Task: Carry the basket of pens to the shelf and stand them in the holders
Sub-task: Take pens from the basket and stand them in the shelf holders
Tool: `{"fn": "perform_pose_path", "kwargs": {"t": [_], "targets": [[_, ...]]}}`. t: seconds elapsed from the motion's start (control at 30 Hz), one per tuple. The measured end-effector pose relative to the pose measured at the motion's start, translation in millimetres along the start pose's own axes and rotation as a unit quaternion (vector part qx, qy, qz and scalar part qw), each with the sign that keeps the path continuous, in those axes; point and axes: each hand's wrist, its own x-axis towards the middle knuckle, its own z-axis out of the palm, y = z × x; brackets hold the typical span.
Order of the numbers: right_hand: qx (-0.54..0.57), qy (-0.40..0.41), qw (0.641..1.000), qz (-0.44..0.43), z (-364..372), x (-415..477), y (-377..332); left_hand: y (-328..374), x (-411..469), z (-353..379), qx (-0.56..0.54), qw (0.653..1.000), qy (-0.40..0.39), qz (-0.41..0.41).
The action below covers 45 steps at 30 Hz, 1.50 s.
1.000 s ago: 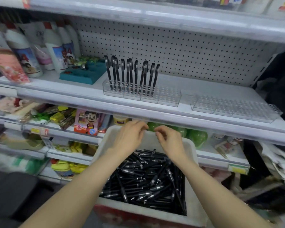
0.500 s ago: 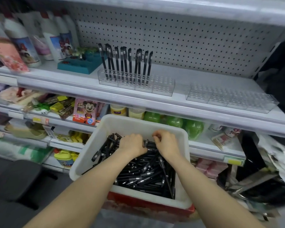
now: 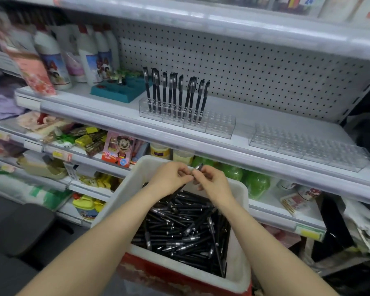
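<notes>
1. Head view, only one camera. Both my hands sit centre frame, over the far rim of the white basket [image 3: 126, 195].
2. My left hand [image 3: 169, 178] is pinched shut on a black pen [image 3: 198, 167]; thumb and forefinger meet at its upper end. The barrel runs down-left under my palm, mostly hidden.
3. My right hand [image 3: 215, 183] is closed on the same pen from the other side, fingertips curled at the tip. Only the silver-grey tip shows between the two hands; exact contact points are covered by my fingers.
4. The basket fills the lower centre. Loose pens [image 3: 186, 227] lie piled inside, crossing each other. My forearms cover the left and right parts of the pile. A red base [image 3: 158, 272] shows under the near wall, cut off by the bottom edge.
5. The left holder [image 3: 220, 127], clear plastic, is on the shelf [image 3: 115, 124] at upper centre. Standing pens [image 3: 175, 92] fill its left part, upright to slightly tilted; count unclear, some overlap. Its right part shows empty holes.
6. The right holder [image 3: 308, 146], clear, sits at middle right of the same shelf, apart from the first.
7. The bottles [image 3: 51, 58] at upper left are motion-blurred; labels unreadable. Far right edge is dark and cluttered, can't make out.
</notes>
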Motion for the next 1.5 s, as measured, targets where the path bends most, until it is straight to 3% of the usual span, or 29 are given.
{"fn": "perform_pose_path", "kwargs": {"t": [0.13, 0.3, 0.5, 0.67, 1.13, 1.3, 1.5], "targets": [[0.012, 0.062, 0.998, -0.023, -15, 20, -27, 12, 17, -20, 0.047, 0.991, 0.102, 0.073], [0.021, 0.107, 0.993, -0.054, -49, 51, -73, 23, 50, -52, 0.147, 0.952, 0.204, 0.173], [-0.013, 0.196, 0.972, -0.132, -81, 84, -125, 18, 92, -74, 0.291, 0.915, 0.194, 0.201], [-0.095, 0.257, 0.95, -0.149, -87, 118, -144, 4, 98, -68, 0.3, 0.911, 0.188, 0.211], [-0.244, 0.2, 0.941, -0.119, -47, 169, -109, -4, 101, -64, 0.25, 0.918, 0.204, 0.23], [-0.237, 0.211, 0.94, -0.125, -42, 167, -104, -5, 102, -64, 0.253, 0.919, 0.198, 0.228], [-0.216, 0.173, 0.958, -0.07, -51, 158, -106, -4, 102, -65, 0.252, 0.919, 0.198, 0.23]]}}
